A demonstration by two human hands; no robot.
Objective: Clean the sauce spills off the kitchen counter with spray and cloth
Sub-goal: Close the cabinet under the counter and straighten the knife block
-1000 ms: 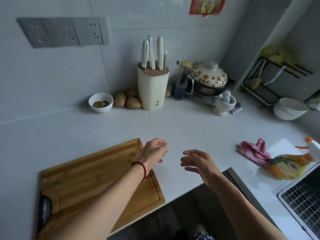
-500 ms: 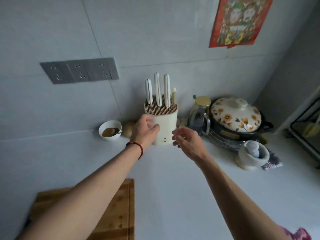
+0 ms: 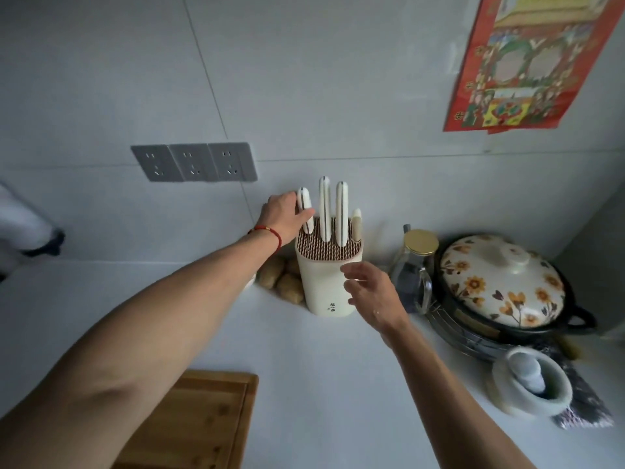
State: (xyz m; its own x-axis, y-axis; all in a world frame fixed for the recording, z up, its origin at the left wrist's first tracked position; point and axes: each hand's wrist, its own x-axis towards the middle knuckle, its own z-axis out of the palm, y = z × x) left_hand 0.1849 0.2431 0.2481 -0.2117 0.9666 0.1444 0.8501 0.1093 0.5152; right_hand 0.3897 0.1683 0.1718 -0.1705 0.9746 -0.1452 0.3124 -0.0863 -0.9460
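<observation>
pale grey kitchen counter

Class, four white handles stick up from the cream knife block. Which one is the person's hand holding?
The leftmost white knife handle: the left hand wraps round it. The two tall middle handles and the short right one stand untouched.

Pale matt kitchen counter, smooth glossy cream plastic knife block, grainy light wooden cutting board, shiny glazed floral ceramic pot lid, clear glass jar with brassy metal cap.
</observation>
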